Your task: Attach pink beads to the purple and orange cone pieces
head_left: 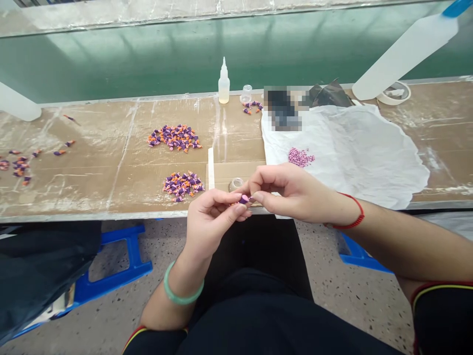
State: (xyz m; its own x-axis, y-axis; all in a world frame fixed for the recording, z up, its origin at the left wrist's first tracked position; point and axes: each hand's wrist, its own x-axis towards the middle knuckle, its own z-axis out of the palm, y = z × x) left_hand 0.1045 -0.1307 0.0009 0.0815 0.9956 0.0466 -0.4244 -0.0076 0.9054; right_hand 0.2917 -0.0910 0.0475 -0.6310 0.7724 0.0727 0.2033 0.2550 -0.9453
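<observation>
Between the thumb and fingers of my left hand [214, 214] is a small purple, pink and orange figure piece [244, 199]. My right hand [284, 190] is pinched at the right end of that piece; whatever its fingertips hold is too small to make out. Just behind the hands stands a small clear round container [235, 184], partly hidden by them. A pile of similar figure pieces [184, 186] lies to the left of my hands, with another pile [174, 137] farther back. Tiny pink and purple bits [301, 157] rest on a white cloth [340, 148] beyond my right hand.
A dropper bottle [223, 86] stands at the table's back edge, beside a clear cap [247, 93]. A tape roll [394, 93] lies at back right, near a white slanted post [406, 56]. More pieces [21, 166] are scattered far left. Blue stools [111, 266] stand below the table [92, 187].
</observation>
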